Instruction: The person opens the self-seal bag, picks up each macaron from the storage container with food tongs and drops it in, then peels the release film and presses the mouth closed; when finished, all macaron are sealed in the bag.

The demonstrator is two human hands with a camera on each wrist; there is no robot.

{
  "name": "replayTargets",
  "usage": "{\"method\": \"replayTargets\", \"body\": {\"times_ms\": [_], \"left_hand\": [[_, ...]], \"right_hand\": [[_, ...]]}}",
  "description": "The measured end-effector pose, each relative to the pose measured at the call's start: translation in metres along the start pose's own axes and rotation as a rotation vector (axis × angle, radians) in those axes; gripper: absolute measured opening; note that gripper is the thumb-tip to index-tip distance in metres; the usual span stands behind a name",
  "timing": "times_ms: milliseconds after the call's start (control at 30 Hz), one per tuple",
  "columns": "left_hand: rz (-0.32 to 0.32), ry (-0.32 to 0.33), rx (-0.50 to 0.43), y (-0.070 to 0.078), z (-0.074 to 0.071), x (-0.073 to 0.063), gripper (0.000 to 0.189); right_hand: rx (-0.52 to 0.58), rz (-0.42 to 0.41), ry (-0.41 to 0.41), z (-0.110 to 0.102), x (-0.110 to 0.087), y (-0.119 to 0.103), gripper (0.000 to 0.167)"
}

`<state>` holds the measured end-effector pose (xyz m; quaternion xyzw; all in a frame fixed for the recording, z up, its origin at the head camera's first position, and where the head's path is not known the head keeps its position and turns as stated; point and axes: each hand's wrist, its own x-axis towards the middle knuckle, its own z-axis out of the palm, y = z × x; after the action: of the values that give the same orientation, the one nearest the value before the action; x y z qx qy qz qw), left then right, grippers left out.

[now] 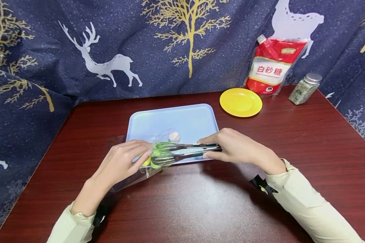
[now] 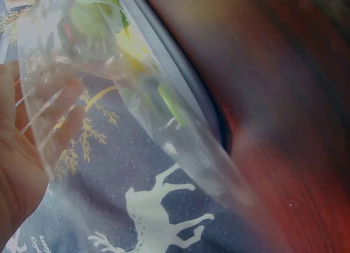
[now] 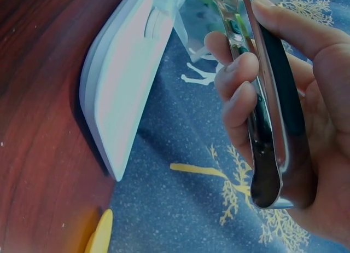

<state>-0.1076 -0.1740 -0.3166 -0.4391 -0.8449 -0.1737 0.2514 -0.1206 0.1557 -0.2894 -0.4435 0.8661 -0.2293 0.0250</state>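
the tongs [image 1: 188, 155] were gripped by the right hand [image 1: 231, 145], fingers and thumb closed about the arms; their long axis was laid nearly crosswise, with the tips pointed at the left hand [image 1: 124, 158]. the green piece [image 1: 160, 153] was found at those tips, leftward of the right hand and much nearer the left; whether it was pinched could not be told. the mouth edge of the clear bag [image 1: 130, 180] was held by the left hand. a yellow piece [image 1: 146, 161] was seen through the plastic, beside the green one. the tray [image 1: 194, 116] was partly overlapped by the bag, and on it a white ball [image 1: 174, 137] was borne, just beyond the tips. pale flakes were contained in the jar [image 1: 305, 89].
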Motion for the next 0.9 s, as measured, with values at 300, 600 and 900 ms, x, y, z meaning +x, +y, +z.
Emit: {"method": "replayTargets", "body": {"times_ms": [300, 600, 900], "left_hand": [[-0.007, -0.003, 0.0, 0.0, 0.0, 0.0, 0.047], [-0.009, -0.001, -0.005, 0.0, -0.001, 0.001, 0.033], [-0.008, 0.0, 0.0, 0.0, 0.0, 0.001, 0.04]], "right_hand": [[0.023, 0.053, -0.02, -0.01, -0.006, 0.004, 0.038], [0.089, 0.133, -0.059, -0.028, -0.017, 0.008, 0.029], [0.135, 0.162, -0.046, -0.043, -0.03, 0.015, 0.033]]}}
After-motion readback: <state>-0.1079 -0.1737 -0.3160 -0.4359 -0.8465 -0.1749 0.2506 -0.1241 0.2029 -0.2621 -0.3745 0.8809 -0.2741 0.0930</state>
